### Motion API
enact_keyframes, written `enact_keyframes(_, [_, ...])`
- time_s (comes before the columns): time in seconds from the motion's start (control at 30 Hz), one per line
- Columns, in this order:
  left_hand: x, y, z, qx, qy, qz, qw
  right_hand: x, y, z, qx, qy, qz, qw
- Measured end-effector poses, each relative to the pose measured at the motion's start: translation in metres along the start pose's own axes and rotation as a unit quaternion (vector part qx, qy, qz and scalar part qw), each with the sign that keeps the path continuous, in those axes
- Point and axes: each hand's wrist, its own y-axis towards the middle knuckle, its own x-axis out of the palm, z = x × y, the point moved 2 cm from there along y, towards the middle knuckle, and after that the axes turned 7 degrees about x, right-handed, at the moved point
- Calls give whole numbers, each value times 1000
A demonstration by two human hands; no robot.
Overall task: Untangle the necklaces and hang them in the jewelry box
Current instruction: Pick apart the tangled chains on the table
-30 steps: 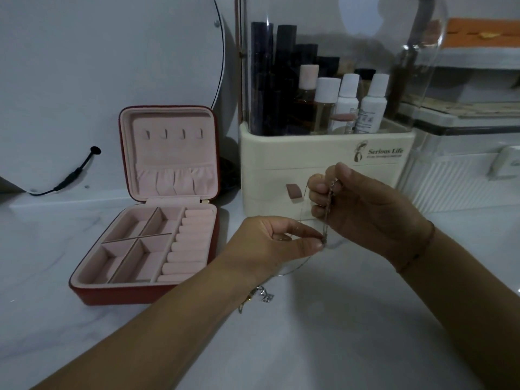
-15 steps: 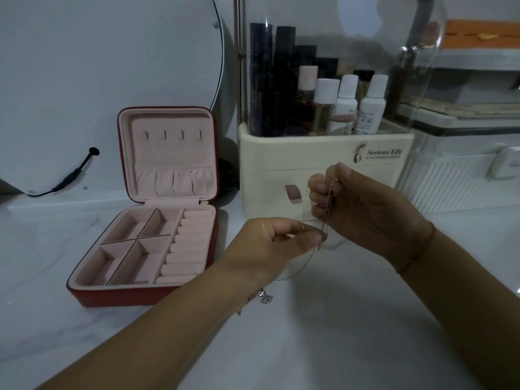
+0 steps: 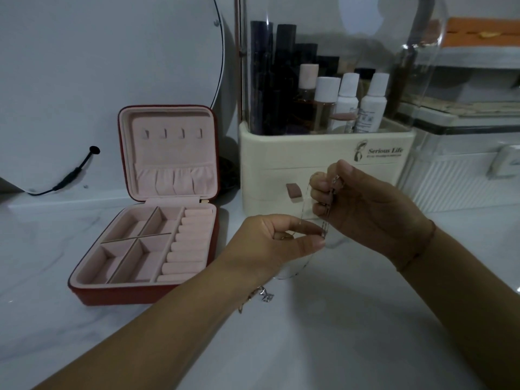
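Thin silver necklace chains (image 3: 327, 218) hang between my two hands above the white counter. My right hand (image 3: 365, 212) pinches their upper end near its fingertips. My left hand (image 3: 277, 243) pinches the lower part between thumb and forefinger. A loop of chain (image 3: 298, 273) droops below my left hand, and a small pendant (image 3: 266, 296) shows under my left wrist. The red jewelry box (image 3: 92, 294) stands open at the left, with a pink lining, a row of small hooks (image 3: 173, 133) in its lid and bare compartments.
A cream cosmetics organiser (image 3: 309, 153) with bottles under a clear cover stands just behind my hands. A clear ribbed storage box (image 3: 461, 187) is at the right. A round mirror (image 3: 112, 66) with a black cable (image 3: 70, 175) leans at the back left.
My hands stay almost in place. The left thumb and forefinger have shifted slightly along the chain, and the hanging loop has swung a little.
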Motion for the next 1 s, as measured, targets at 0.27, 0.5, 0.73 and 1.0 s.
enact_keyframes(0.27, [0,-1,0,-22,4,-1,1000,0,0,1,0,-2,-1,1000])
enact_keyframes(0.5, [0,0,-1,-20,4,-6,1000,0,1,2,-3,-6,-3,1000])
enact_keyframes(0.73, [-3,2,-1,-6,-34,40,999,1,-1,2,-10,-92,40,995])
enact_keyframes(1.0, [-19,2,6,-38,-36,108,993,5,0,5,5,-256,96,962])
